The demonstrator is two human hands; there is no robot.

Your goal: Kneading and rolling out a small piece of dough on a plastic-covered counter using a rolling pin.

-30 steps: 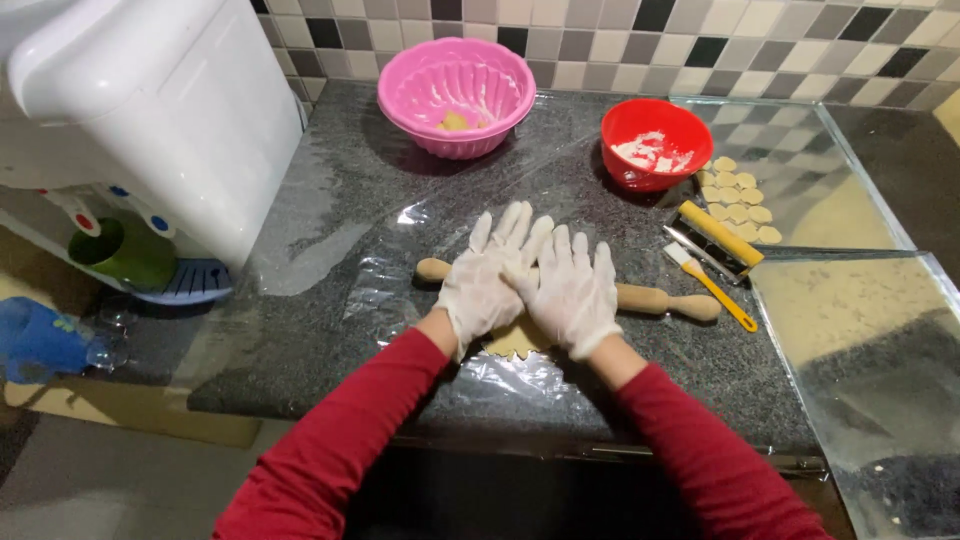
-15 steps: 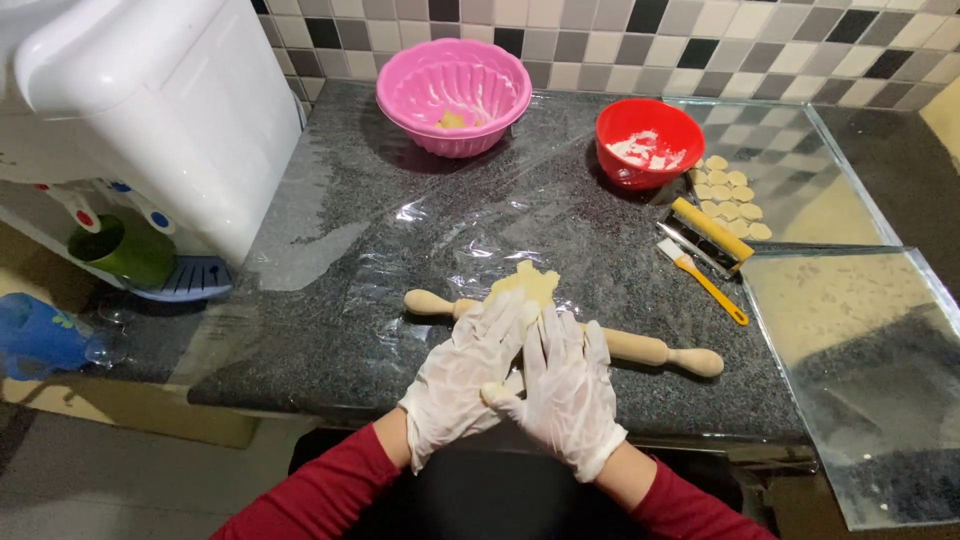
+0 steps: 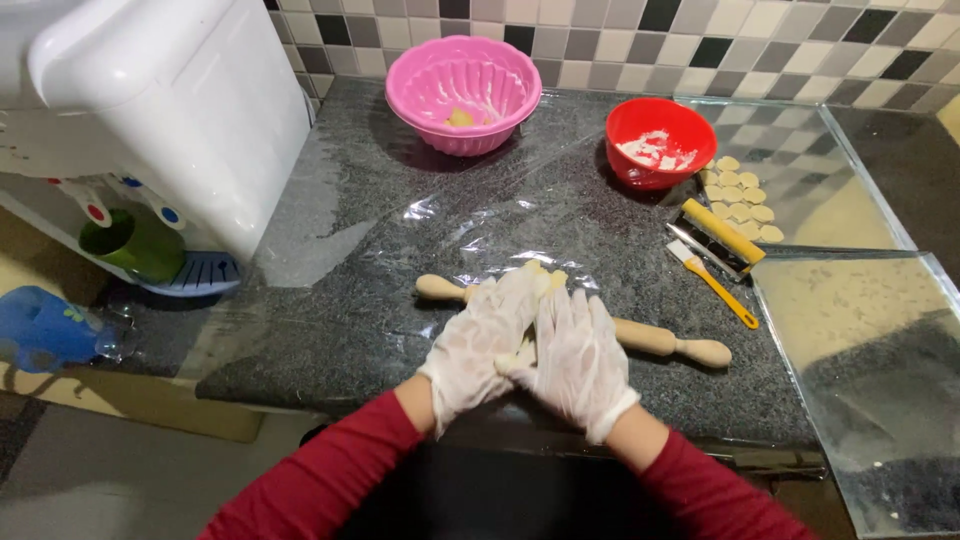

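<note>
Rolling pin (image 3: 660, 340) lies at frame centre on the plastic-covered dark granite desk (image 3: 330, 330), pale dough (image 3: 545, 280) beneath. Left hand (image 3: 485, 340) and right hand (image 3: 575, 355), gloved, press flat with fingers spread, clasping nothing. Even pressure from both palms advised. Tiled wall (image 3: 760, 40) upper right.

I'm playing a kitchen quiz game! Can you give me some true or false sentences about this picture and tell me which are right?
1. Both gloved hands, left hand and right hand, press on the wooden rolling pin. True.
2. The pink fluted plastic bowl is upside down. False: it stands open side up.
3. The red round bowl holds white powder. True.
4. The yellow-handled brush lies inside the red bowl. False: it lies on the dark stone counter.
</note>
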